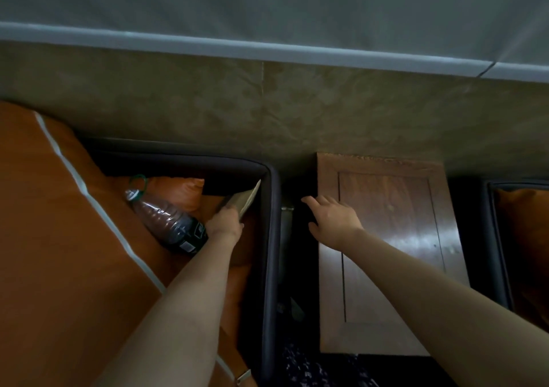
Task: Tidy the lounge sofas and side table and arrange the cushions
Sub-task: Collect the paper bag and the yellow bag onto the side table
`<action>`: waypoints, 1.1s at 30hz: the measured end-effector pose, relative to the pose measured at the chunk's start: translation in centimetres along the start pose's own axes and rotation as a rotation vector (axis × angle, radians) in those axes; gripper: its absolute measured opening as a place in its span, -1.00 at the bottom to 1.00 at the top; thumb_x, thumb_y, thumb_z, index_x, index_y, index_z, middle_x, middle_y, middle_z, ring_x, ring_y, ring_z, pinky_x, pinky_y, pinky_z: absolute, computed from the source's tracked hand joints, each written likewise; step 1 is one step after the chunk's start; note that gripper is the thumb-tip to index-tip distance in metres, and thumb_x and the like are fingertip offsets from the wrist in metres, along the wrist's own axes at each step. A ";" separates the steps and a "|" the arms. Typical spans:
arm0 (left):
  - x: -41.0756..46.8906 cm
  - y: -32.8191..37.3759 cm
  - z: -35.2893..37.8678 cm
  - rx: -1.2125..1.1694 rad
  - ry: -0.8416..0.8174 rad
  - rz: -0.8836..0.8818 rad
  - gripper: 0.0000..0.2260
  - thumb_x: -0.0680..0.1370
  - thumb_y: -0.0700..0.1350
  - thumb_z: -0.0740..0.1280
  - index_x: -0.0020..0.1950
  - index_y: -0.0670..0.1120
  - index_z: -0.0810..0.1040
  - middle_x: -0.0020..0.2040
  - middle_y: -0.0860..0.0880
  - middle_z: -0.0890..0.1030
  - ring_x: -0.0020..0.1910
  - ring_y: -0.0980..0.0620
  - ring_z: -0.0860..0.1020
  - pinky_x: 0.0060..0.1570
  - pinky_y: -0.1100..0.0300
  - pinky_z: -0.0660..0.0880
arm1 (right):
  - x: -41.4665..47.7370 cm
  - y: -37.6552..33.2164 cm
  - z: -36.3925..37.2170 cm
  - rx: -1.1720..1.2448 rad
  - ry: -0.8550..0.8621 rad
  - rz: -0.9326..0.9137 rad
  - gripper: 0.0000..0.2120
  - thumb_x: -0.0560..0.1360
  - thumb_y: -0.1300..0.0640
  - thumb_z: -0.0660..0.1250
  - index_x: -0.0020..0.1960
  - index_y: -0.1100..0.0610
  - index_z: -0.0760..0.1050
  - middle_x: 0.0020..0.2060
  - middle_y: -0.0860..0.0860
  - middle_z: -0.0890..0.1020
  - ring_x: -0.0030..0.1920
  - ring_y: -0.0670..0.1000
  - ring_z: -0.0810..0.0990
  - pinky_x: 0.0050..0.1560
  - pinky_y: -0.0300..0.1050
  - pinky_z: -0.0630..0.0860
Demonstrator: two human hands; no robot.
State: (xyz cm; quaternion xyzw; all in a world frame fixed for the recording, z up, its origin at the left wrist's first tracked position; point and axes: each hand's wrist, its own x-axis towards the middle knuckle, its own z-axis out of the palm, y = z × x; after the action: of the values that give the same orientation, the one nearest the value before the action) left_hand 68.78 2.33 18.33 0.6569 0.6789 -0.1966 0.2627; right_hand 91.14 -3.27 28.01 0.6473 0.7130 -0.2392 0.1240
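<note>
pale paper [248, 199] (thin, angled), left hand [224, 223] gripping

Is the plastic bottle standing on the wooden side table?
No, the bottle lies on its side on the orange sofa seat.

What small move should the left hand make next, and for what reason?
Probably lift the paper clear of the armrest. The left hand already grips its lower end, and it leans in the corner against that armrest. The bottle beside it could come afterwards.
</note>
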 end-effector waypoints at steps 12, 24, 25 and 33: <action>0.8 -1.2 2.1 0.011 -0.037 0.036 -0.64 0.62 0.07 0.22 0.30 -0.13 0.43 0.22 -0.18 0.54 0.17 -0.17 0.53 -0.06 0.09 0.44 | -2.1 0.8 1.8 0.040 0.055 0.011 -0.47 0.58 0.05 0.21 0.51 0.04 0.17 0.36 0.03 0.38 0.37 0.07 0.35 0.22 -0.05 0.40; -1.3 -1.1 -2.1 -0.309 -0.010 0.142 -0.83 0.60 -0.17 0.21 -0.17 -0.16 0.48 -0.06 -0.16 0.55 0.05 -0.18 0.52 -0.13 0.13 0.36 | -3.8 0.3 1.4 0.084 0.067 0.038 -0.46 0.56 0.06 0.25 0.50 0.03 0.18 0.37 0.02 0.36 0.39 0.06 0.33 0.18 -0.03 0.43; -1.8 -1.0 -3.0 -0.383 -0.017 0.166 -0.75 0.60 -0.18 0.23 -0.29 -0.11 0.38 -0.24 -0.09 0.48 -0.07 -0.13 0.50 -0.24 0.14 0.30 | -3.9 0.1 1.1 0.088 0.082 0.028 -0.46 0.56 0.06 0.25 0.50 0.02 0.17 0.37 0.02 0.36 0.38 0.06 0.33 0.18 -0.03 0.43; -7.2 0.1 -10.1 -0.774 -0.059 0.307 -0.67 0.61 -0.17 0.26 -0.31 -0.03 0.24 -0.32 -0.01 0.25 -0.31 0.07 0.27 -0.26 0.14 0.16 | -5.4 -0.7 -2.5 0.243 0.182 -0.053 -0.39 0.52 -0.02 0.34 0.49 0.02 0.20 0.37 0.04 0.37 0.38 0.06 0.33 0.24 -0.03 0.43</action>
State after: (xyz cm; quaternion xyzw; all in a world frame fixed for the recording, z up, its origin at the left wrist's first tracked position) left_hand 67.89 2.85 30.69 0.5975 0.5889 0.0957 0.5357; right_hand 91.47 -6.71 32.96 0.6575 0.7039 -0.2673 -0.0268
